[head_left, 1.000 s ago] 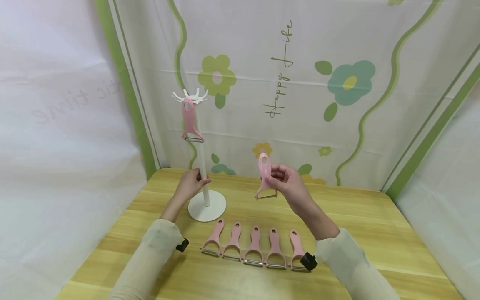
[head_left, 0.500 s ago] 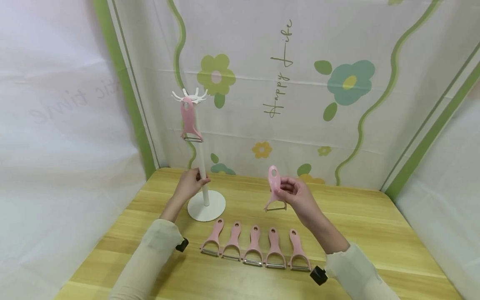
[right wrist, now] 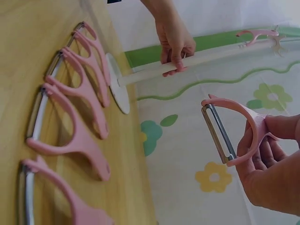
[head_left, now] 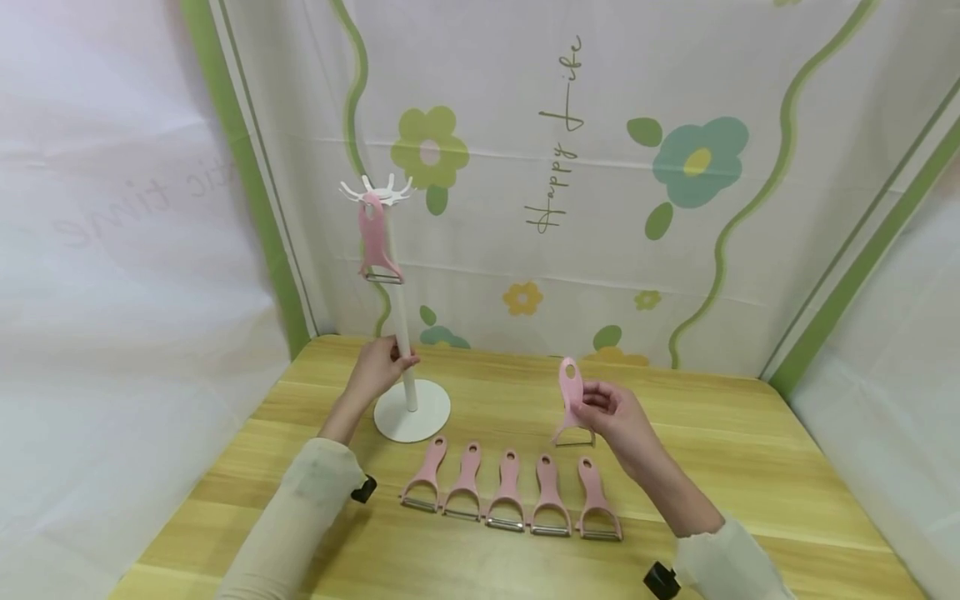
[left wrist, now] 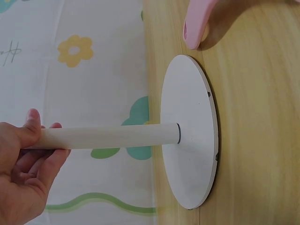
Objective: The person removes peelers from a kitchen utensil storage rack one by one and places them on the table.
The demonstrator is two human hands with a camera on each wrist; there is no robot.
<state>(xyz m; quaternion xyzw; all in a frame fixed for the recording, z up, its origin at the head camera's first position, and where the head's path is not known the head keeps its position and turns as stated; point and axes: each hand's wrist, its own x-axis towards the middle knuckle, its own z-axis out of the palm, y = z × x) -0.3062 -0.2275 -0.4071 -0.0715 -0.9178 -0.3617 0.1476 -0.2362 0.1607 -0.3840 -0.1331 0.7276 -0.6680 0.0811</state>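
My left hand (head_left: 377,367) grips the pole of a white stand (head_left: 402,321), as the left wrist view also shows with the pole between thumb and fingers (left wrist: 30,161). One pink peeler (head_left: 375,237) hangs from a hook at the stand's top. Off to the right, my right hand (head_left: 618,421) pinches another pink peeler (head_left: 572,392) by its handle, blade end down, above the table. In the right wrist view this held peeler (right wrist: 248,117) shows its metal blade. Below, several pink peelers (head_left: 509,487) lie in a row, handles pointing away from me.
The stand's round white base (head_left: 427,417) sits on the wooden table (head_left: 750,467), behind the left end of the peeler row. White hooks (head_left: 393,187) spread out at the stand's top. A flowered curtain (head_left: 487,217) hangs behind the table.
My right hand has moved right, down and nearer with its peeler, away from the stand. The left hand keeps its hold on the pole, and the hanging peeler stays on its hook.
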